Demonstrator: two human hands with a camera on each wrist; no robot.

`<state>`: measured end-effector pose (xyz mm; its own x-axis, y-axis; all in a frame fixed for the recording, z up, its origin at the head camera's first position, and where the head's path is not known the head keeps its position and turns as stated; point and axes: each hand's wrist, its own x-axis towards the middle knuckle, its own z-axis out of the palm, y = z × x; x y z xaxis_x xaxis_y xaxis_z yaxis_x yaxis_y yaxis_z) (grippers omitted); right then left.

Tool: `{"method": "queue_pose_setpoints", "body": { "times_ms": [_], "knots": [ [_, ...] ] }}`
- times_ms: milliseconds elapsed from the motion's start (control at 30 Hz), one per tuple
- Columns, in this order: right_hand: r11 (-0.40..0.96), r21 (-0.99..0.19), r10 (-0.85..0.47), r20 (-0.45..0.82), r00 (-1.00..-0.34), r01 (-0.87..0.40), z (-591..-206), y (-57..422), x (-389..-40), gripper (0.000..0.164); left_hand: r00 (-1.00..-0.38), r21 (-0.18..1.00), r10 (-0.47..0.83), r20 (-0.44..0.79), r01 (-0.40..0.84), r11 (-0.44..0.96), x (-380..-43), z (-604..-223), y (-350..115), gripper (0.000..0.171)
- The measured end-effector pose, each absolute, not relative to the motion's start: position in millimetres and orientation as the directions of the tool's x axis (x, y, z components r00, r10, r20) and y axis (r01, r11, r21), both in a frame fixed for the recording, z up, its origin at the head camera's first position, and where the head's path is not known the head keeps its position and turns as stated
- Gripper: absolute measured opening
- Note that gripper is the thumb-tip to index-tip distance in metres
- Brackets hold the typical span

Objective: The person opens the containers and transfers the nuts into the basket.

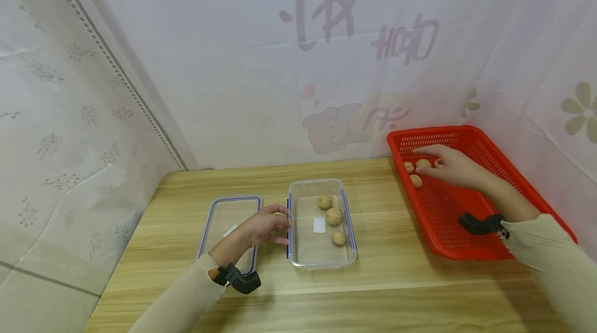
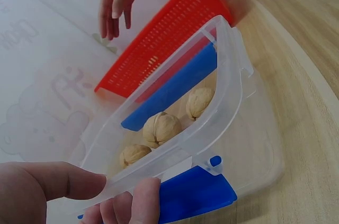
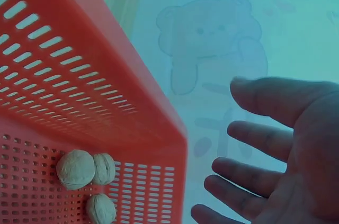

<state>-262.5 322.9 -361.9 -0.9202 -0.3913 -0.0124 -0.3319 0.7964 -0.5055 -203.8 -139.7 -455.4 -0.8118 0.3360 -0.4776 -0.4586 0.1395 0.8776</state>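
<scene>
A clear plastic food box [image 1: 303,250] with blue side latches stands on the table with three walnuts [image 1: 333,217] in it. My left hand [image 1: 269,225] holds its left side, thumb at the rim and fingers at the blue latch [image 2: 197,195]. To the right, my right hand [image 1: 450,167] hovers over a red plastic basket [image 1: 422,219] with nothing in its grasp. Its fingers [image 3: 249,176] are spread and nearly straight. Several walnuts [image 3: 76,169] lie in the basket's far left corner, partly hidden by this hand in the head view.
A clear lid [image 1: 233,208] with a blue seal lies left of the box, partly under my left forearm. The wooden table [image 1: 373,302] meets a printed curtain [image 1: 233,89] at the back. The basket's raised walls surround the walnuts there.
</scene>
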Motion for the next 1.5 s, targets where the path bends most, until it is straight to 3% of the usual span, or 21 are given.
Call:
{"method": "queue_pose_setpoints", "body": {
  "times_ms": [333,1033,1500],
  "knots": [
    [0.793,-0.482,-0.442,-0.034,-0.896,-0.373,-364,305,-248,0.074,-0.81,0.878,0.342,-0.476,-0.457,0.14,-202,-455,-141,0.038],
    [0.767,-0.418,-0.546,-0.028,-0.837,-0.486,-359,258,-236,0.071,-0.808,0.874,0.338,-0.483,-0.466,0.138,-203,-456,-141,0.035],
    [0.705,-0.461,-0.625,-0.045,-0.78,-0.539,-364,224,-239,0.066,-0.807,0.878,0.35,-0.475,-0.46,0.133,-205,-455,-141,0.036]
  ]
}}
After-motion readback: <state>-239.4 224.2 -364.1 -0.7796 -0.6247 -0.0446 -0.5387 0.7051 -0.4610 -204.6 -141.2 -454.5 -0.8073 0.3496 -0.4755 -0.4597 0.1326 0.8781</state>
